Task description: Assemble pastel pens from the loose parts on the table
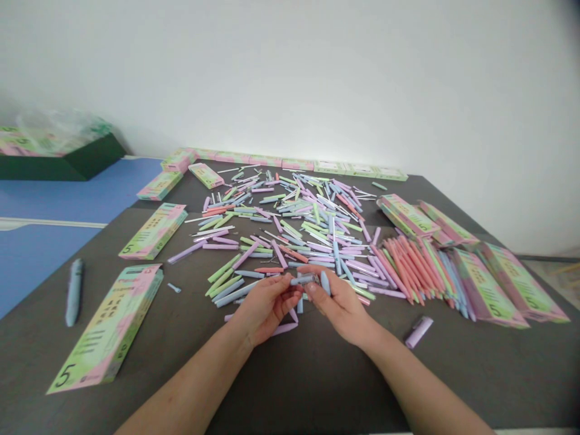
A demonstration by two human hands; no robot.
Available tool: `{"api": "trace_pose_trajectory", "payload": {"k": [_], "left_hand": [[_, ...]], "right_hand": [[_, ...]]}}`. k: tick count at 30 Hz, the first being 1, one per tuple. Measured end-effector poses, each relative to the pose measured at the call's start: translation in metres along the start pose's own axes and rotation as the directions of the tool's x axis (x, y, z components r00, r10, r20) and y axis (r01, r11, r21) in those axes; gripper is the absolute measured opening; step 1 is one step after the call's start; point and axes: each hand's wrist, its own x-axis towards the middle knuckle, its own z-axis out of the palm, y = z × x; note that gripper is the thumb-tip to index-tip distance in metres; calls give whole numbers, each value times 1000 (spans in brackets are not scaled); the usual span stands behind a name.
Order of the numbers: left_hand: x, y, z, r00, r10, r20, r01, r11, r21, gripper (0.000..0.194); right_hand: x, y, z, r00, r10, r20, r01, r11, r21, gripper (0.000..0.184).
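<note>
Both my hands meet over the near middle of the dark table (290, 374). My left hand (265, 305) pinches one end of a small blue pen part (302, 280). My right hand (341, 305) pinches its other end and also keeps a blue pen barrel (325, 283) tucked under the fingers. A wide scatter of pastel pen parts (294, 223) in pink, green, purple and blue lies just beyond the hands. A purple piece (284, 328) lies on the table below my left hand.
Pastel boxes marked "5" lie at left (109, 329) (154, 231), along the back edge (290, 163) and stacked at right (493, 281). Assembled pens (408, 266) are rowed at right. A blue pen (74, 292) and a purple cap (419, 331) lie apart. A green bin (67, 160) stands far left.
</note>
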Motion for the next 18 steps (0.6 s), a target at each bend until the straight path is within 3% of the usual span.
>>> {"api": "trace_pose_trajectory", "payload": {"k": [2, 4, 7, 10, 18], "left_hand": [[0, -1, 0, 999, -21, 36, 21, 1000, 5, 15], [-1, 0, 1, 998, -37, 42, 37, 999, 6, 16], [-2, 1, 2, 999, -34, 16, 34, 999, -3, 18], [-2, 3, 3, 1000, -25, 12, 25, 1000, -9, 21], [1, 3, -2, 998, -36, 56, 36, 999, -11, 20]], "right_hand": [[0, -1, -1, 992, -106, -65, 91, 975, -201, 21], [1, 0, -2, 981, -142, -129, 108, 964, -244, 20], [2, 5, -2, 975, -95, -201, 74, 991, -108, 25], [3, 6, -3, 978, -57, -200, 65, 997, 32, 26], [7, 1, -8, 957, 34, -289, 56, 952, 300, 27]]}}
